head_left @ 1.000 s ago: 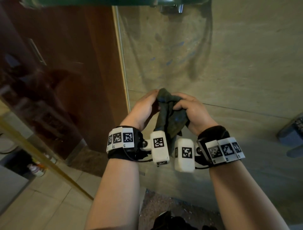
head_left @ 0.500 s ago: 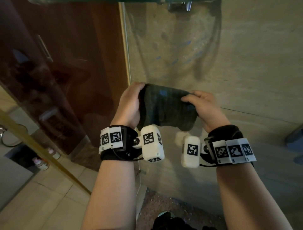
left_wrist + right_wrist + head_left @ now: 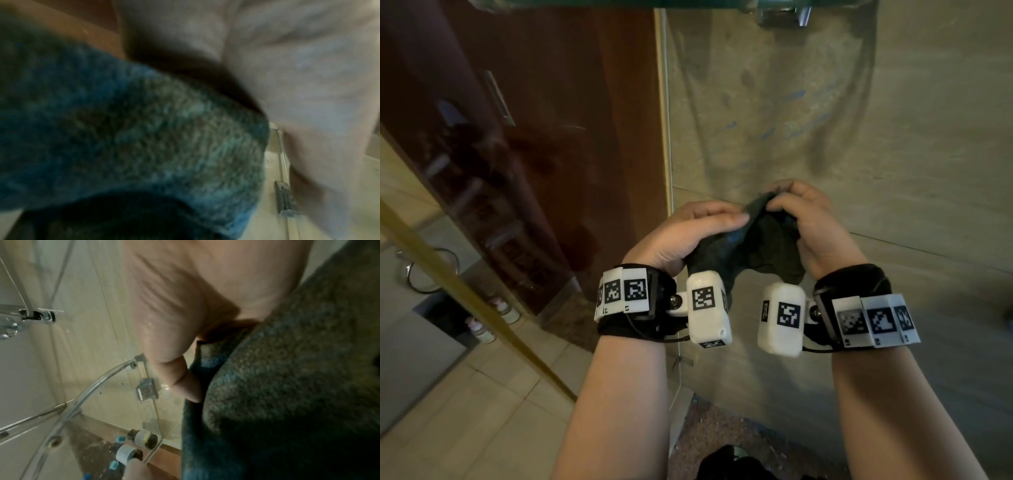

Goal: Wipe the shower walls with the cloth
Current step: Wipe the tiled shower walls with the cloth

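Fingers (image 3: 784, 205) of both our hands pinch the cloth (image 3: 763, 246); a loose fold at six o'clock may slip.

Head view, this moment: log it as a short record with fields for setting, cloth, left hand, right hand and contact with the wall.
setting: shower corner, beige tiled wall, glass panel on the left
cloth: dark green-grey terry cloth, bunched between both hands
left hand: left hand grips the cloth's left side
right hand: right hand pinches its upper edge, fingers curled
contact with wall: none visible; cloth held in front of the wall
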{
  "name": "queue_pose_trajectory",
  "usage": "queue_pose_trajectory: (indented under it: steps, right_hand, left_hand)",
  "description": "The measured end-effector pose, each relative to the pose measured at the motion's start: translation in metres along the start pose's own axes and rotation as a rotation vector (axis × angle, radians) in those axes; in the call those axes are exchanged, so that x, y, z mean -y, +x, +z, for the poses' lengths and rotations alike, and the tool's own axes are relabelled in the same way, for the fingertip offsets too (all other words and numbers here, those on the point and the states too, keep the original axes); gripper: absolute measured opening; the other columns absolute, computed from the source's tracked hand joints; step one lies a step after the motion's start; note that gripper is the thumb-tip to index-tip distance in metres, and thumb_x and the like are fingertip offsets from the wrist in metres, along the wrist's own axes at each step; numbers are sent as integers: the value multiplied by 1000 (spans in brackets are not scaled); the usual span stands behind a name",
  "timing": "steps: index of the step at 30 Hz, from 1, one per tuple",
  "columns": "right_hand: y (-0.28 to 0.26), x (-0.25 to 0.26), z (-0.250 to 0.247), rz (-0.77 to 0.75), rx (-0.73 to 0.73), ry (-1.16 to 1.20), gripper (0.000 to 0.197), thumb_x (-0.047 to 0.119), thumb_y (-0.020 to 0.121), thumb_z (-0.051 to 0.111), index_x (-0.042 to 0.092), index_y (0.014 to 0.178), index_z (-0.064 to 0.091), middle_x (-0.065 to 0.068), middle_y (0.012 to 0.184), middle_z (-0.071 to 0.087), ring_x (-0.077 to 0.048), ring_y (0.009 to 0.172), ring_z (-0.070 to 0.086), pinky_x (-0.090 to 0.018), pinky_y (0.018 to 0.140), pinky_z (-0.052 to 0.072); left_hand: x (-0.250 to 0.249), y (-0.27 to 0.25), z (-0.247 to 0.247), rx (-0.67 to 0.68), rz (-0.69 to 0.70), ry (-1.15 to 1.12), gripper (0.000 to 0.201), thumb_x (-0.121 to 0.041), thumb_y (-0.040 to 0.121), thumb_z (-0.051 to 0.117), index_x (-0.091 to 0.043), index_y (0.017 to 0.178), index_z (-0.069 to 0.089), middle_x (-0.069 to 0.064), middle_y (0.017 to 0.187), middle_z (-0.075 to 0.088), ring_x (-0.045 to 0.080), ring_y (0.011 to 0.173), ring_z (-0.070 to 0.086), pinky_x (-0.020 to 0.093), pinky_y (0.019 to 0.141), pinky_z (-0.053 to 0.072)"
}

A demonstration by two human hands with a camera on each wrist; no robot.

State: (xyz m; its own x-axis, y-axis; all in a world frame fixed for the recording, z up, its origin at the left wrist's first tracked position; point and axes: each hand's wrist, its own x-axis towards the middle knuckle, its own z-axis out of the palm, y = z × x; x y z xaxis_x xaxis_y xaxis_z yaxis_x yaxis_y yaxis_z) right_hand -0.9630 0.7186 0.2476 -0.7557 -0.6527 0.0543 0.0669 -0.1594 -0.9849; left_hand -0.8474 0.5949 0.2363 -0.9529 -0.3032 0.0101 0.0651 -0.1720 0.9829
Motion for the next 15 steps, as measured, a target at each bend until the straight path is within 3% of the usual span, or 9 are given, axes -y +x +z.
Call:
queue_pose_trajectory:
  steps: [2,5,9,12,15]
  right_hand:
    - [1,-1,2,12,-3,17,23,-5,85,49,15,80,59,-1,69,59,-13,68,58,-24,60,51]
    - [3,-3,6,32,-1,19,21,-1,85,52,18,87,60,-4,84,61,-19,80,59,-28,64,50]
    - [5,-6,13,55,21,59,20,2,87,52,18,97,57,-8,95,60,-21,86,59,-26,60,51]
    - [7,-8,19,78,27,80,22,2,87,52,17,102,56,-8,95,60,-21,86,60,-25,58,51]
    - [7,-13,24,112,36,83,22,1,88,51,16,103,55,-8,90,61,-20,80,60,-25,56,51]
  left_hand:
    - [0,0,-2,-13,20,31,7,-8,79,67,-10,84,72,8,78,70,19,73,66,27,75,52]
    - [2,-3,-4,-104,60,-103,11,-10,79,67,-2,86,70,14,79,67,24,73,64,30,75,51]
    - [4,-8,-4,-172,103,-282,21,-13,76,64,4,88,64,14,76,67,23,70,65,30,70,53]
    - [6,-10,-8,-145,74,-286,20,-10,79,62,4,92,64,14,78,67,23,70,65,30,69,53]
    - [7,-11,-5,-105,54,-270,7,-8,79,64,-4,83,69,11,76,67,21,70,65,28,71,52]
